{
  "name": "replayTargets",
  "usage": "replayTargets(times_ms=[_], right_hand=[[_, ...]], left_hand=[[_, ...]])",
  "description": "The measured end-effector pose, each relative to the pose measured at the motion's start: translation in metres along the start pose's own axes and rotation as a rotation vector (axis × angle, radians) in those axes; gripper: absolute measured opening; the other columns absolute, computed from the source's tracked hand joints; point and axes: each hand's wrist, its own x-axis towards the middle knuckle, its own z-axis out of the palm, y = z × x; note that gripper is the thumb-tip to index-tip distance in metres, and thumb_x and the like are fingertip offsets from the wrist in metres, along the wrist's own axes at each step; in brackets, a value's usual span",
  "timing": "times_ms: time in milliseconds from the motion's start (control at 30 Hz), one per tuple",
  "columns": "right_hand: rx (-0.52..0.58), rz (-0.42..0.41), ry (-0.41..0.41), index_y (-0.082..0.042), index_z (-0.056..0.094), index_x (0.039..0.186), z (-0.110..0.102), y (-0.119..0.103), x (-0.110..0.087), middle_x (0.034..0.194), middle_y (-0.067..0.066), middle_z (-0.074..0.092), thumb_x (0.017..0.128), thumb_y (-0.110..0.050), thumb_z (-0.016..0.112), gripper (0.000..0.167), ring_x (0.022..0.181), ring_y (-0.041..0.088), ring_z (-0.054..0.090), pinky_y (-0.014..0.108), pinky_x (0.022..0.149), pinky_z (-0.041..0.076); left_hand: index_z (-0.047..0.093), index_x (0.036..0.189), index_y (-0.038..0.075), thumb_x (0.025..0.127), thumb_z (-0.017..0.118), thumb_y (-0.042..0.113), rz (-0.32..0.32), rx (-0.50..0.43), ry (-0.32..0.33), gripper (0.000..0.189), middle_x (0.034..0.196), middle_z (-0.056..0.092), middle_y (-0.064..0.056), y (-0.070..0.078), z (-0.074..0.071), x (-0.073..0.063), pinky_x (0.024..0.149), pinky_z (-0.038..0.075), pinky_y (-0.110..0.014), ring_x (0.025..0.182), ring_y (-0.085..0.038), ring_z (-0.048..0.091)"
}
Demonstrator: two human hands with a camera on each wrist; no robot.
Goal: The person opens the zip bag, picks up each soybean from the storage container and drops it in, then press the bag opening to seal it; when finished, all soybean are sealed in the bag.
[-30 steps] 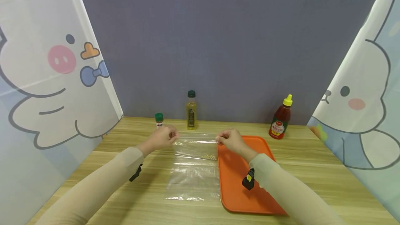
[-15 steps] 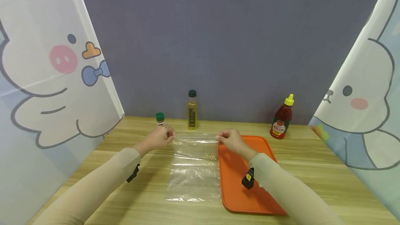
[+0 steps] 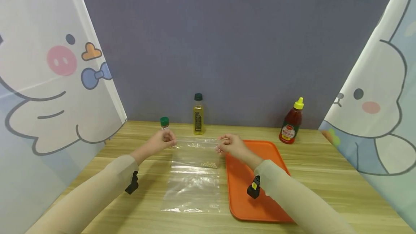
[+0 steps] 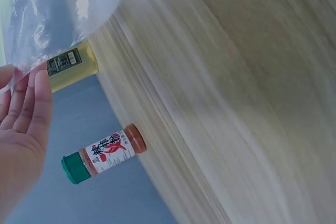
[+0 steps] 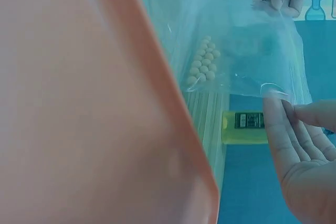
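Note:
A clear plastic zip bag (image 3: 191, 189) stretches between the two hands, its lower part spread over the table. Small round cream-coloured balls (image 3: 209, 164) lie in a cluster inside it; several show closer in the right wrist view, as cream balls (image 5: 205, 61). My left hand (image 3: 159, 142) pinches the bag's upper left corner. In the left wrist view that left hand (image 4: 23, 114) has thumb and fingers on the film. The upper right corner is pinched by my right hand (image 3: 234, 146), thumb against fingers, close to the orange tray's (image 3: 243, 205) far left corner.
Behind the left hand stands a green-capped spice jar (image 3: 164, 122). An oil bottle (image 3: 198, 116) is at the back middle. Farther right is a red sauce bottle (image 3: 290, 122) with a yellow cap. A grey panel (image 3: 208, 46) borders the table's back.
Both hands and the bag have shifted left; the left hand started first, the right hand followed. The bag's right edge has come away from the tray. Both pinches stay on the bag.

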Motion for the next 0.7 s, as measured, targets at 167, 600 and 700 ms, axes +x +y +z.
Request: replayTargets(times_ms=[167, 600, 700], right_hand=[[-0.013, 0.003, -0.009, 0.010, 0.056, 0.122, 0.009, -0.005, 0.006, 0.098, 0.026, 0.066, 0.088, 0.008, 0.061, 0.035, 0.078, 0.025, 0.071, 0.048, 0.078, 0.059], [-0.096, 0.115, 0.070, 0.003, 0.063, 0.118, 0.018, 0.005, 0.036, 0.102, 0.017, 0.060, 0.078, 0.018, 0.058, 0.043, 0.080, 0.025, 0.062, 0.037, 0.075, 0.060], [-0.104, 0.136, 0.043, 0.003, 0.062, 0.121, 0.018, 0.009, 0.041, 0.109, 0.020, 0.060, 0.078, 0.019, 0.060, 0.046, 0.079, 0.024, 0.063, 0.035, 0.074, 0.060]], left_hand=[[0.052, 0.109, -0.007, 0.092, 0.061, -0.001, -0.042, -0.030, 0.032, 0.020, 0.096, 0.063, -0.018, -0.003, -0.002, 0.002, 0.074, 0.058, -0.046, 0.087, -0.034, 0.066], [0.052, 0.128, -0.007, 0.083, 0.061, -0.016, -0.119, -0.031, 0.029, 0.046, 0.100, 0.058, -0.023, -0.020, 0.009, 0.021, 0.073, 0.060, -0.040, 0.084, -0.028, 0.064], [0.053, 0.128, -0.007, 0.081, 0.062, -0.017, -0.151, -0.034, 0.010, 0.049, 0.100, 0.054, -0.024, -0.022, 0.011, 0.025, 0.070, 0.059, -0.037, 0.082, -0.028, 0.064]])
